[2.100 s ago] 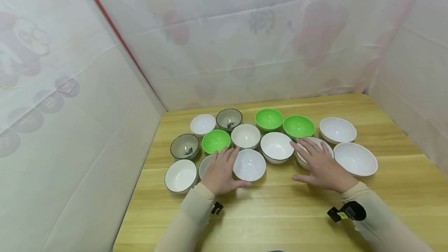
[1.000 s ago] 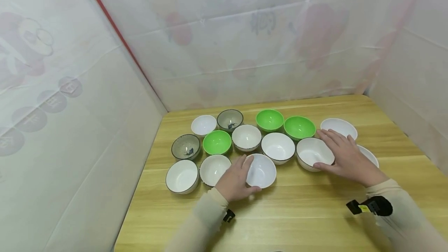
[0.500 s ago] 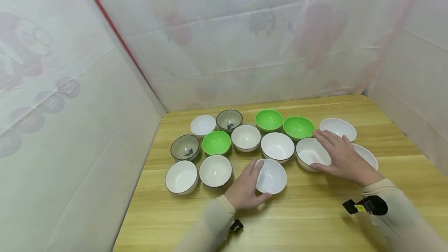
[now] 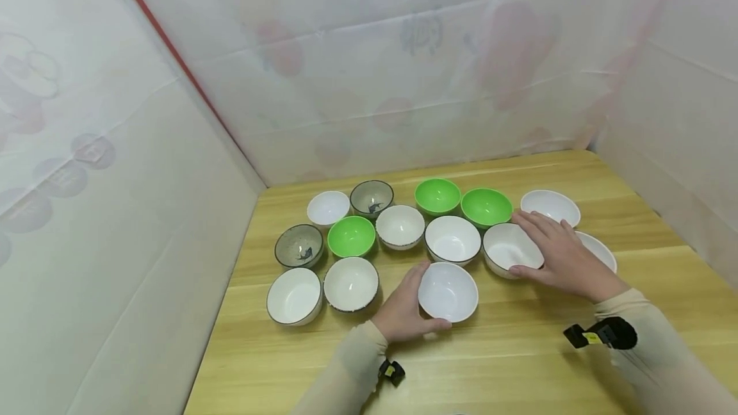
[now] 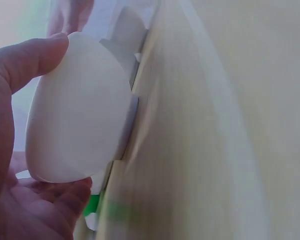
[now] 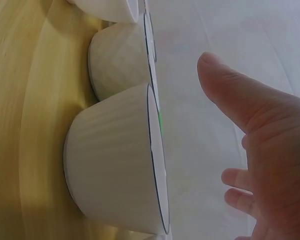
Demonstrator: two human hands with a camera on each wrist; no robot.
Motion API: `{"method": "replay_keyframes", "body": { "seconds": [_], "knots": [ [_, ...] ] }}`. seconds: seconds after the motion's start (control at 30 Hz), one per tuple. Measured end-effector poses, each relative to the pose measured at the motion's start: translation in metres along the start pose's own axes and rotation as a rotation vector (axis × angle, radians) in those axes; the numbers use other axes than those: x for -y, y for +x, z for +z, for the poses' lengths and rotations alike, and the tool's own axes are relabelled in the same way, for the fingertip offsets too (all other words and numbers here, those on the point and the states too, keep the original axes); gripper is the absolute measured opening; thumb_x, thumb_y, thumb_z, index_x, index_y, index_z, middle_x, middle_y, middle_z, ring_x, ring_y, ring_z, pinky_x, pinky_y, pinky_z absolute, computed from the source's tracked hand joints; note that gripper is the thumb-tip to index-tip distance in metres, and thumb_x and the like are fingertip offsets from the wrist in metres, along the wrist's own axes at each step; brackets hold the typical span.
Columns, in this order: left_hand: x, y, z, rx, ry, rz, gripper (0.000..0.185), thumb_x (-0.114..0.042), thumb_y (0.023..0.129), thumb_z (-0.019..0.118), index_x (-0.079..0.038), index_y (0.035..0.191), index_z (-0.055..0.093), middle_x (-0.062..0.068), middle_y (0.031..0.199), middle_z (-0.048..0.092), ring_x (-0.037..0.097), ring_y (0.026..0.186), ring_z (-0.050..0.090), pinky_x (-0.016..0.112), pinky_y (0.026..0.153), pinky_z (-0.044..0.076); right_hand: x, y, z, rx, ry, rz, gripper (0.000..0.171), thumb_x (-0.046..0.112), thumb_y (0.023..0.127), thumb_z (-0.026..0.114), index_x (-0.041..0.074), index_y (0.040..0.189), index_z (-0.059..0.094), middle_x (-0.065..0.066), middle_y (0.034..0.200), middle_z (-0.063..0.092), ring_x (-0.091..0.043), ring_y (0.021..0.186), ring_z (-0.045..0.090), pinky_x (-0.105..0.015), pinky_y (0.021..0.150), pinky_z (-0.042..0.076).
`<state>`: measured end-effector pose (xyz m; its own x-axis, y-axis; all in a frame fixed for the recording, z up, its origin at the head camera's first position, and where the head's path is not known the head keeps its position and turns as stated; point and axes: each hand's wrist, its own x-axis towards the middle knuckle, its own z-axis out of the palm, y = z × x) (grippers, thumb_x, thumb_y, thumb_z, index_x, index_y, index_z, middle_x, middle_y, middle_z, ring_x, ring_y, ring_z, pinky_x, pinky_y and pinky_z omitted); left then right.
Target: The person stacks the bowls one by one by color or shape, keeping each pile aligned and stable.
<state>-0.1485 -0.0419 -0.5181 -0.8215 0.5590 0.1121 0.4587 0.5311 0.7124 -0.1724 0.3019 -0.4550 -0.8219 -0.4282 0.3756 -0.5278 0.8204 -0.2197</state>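
Observation:
My left hand [image 4: 407, 310] holds a plain white bowl [image 4: 448, 292] by its side, the thumb at the near edge and the fingers at the far left. In the left wrist view the thumb and fingertips span that bowl [image 5: 82, 112], which looks lifted off the wood. My right hand [image 4: 567, 258] hovers over the right side of a white bowl with a dark rim [image 4: 507, 247]. Its fingers are spread. The right wrist view has this hand [image 6: 270, 140] apart from the dark-rimmed bowl [image 6: 115, 160], holding nothing.
Behind stand green bowls [image 4: 437, 196], grey patterned bowls [image 4: 299, 245] and several white ones. A white bowl [image 4: 596, 252] is partly hidden by my right hand. Two dark-rimmed bowls [image 4: 294, 296] sit at the left on the wooden table [image 4: 478, 364]. Printed sheets [image 4: 346, 82] wall the back and sides.
My left hand has taken hold of the plain white bowl and moved it right, away from the dark-rimmed bowl beside it. The right hand shifted right, then stayed nearly still.

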Motion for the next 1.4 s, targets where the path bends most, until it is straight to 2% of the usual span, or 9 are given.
{"method": "replay_keyframes", "body": {
  "seconds": [0.13,0.27,0.37,0.53,0.7,0.83,1.0,1.2,1.4],
  "knots": [
    [0.002,-0.001,-0.001,-0.010,-0.088,-0.024,0.118,-0.052,0.066,0.084,-0.013,0.154,0.016,0.003,0.153,0.029,0.019,0.136,0.034,0.039,0.108,0.033,-0.001,0.002,-0.002,-0.004,-0.008,-0.001,0.101,0.050,0.069,0.082,0.012,0.150,0.034,-0.018,0.147,0.038,-0.042,0.130,0.037,-0.079,0.093,0.022],
    [-0.001,-0.003,-0.006,-0.007,-0.058,-0.012,0.117,-0.050,0.067,0.084,-0.013,0.154,0.015,0.003,0.152,0.029,0.019,0.134,0.037,0.039,0.107,0.035,-0.004,0.003,-0.005,-0.023,-0.013,-0.018,0.100,0.047,0.068,0.083,0.008,0.148,0.037,-0.022,0.142,0.042,-0.042,0.128,0.040,-0.075,0.090,0.029],
    [-0.004,-0.004,-0.010,-0.017,0.002,0.023,0.116,-0.049,0.068,0.084,-0.011,0.154,0.016,0.003,0.152,0.028,0.019,0.134,0.037,0.039,0.106,0.036,-0.007,0.003,-0.010,-0.016,-0.003,0.020,0.098,0.044,0.072,0.082,0.006,0.148,0.035,-0.023,0.142,0.042,-0.044,0.127,0.040,-0.068,0.094,0.033],
    [-0.012,-0.006,-0.016,-0.058,0.131,0.061,0.113,-0.052,0.067,0.083,-0.010,0.152,0.022,0.006,0.152,0.030,0.021,0.134,0.037,0.039,0.105,0.038,-0.024,-0.002,-0.033,0.114,0.068,0.273,0.086,0.047,0.088,0.066,0.009,0.152,0.024,-0.026,0.144,0.038,-0.049,0.124,0.041,-0.067,0.092,0.035],
    [-0.018,-0.006,-0.020,-0.064,0.242,0.074,0.110,-0.058,0.068,0.080,-0.011,0.151,0.025,0.008,0.150,0.033,0.022,0.134,0.039,0.037,0.103,0.040,-0.070,-0.009,-0.058,0.193,0.122,0.463,0.071,0.050,0.094,0.053,-0.001,0.142,0.041,-0.031,0.127,0.051,-0.050,0.108,0.052,-0.065,0.079,0.041],
    [-0.019,-0.005,-0.022,-0.054,0.286,0.077,0.110,-0.059,0.068,0.079,-0.009,0.150,0.027,0.009,0.149,0.035,0.022,0.133,0.040,0.036,0.104,0.040,-0.113,-0.021,-0.060,0.212,0.129,0.492,0.062,0.049,0.096,0.052,-0.004,0.128,0.053,-0.030,0.116,0.059,-0.049,0.102,0.056,-0.061,0.076,0.045],
    [-0.018,-0.004,-0.024,-0.046,0.291,0.085,0.108,-0.059,0.068,0.079,-0.007,0.149,0.028,0.010,0.145,0.040,0.022,0.129,0.044,0.036,0.102,0.042,-0.152,-0.040,-0.049,0.334,0.144,0.489,0.059,0.051,0.096,0.050,-0.002,0.122,0.061,-0.026,0.112,0.063,-0.043,0.096,0.061,-0.055,0.072,0.050],
    [-0.016,-0.004,-0.025,-0.020,0.278,0.054,0.108,-0.060,0.068,0.079,-0.007,0.148,0.030,0.008,0.143,0.043,0.020,0.127,0.046,0.036,0.101,0.043,-0.157,-0.050,-0.038,0.433,0.305,0.484,0.053,0.043,0.099,0.050,-0.002,0.124,0.061,-0.020,0.115,0.064,-0.007,0.083,0.060,-0.030,0.063,0.052],
    [-0.016,-0.006,-0.025,0.032,0.280,-0.016,0.107,-0.064,0.070,0.074,-0.005,0.149,0.030,0.010,0.142,0.045,0.021,0.126,0.047,0.035,0.100,0.043,-0.157,-0.048,-0.030,0.463,0.332,0.512,0.058,0.041,0.099,0.050,-0.009,0.127,0.057,-0.026,0.117,0.061,-0.006,0.083,0.058,-0.030,0.064,0.052]
  ]
}}
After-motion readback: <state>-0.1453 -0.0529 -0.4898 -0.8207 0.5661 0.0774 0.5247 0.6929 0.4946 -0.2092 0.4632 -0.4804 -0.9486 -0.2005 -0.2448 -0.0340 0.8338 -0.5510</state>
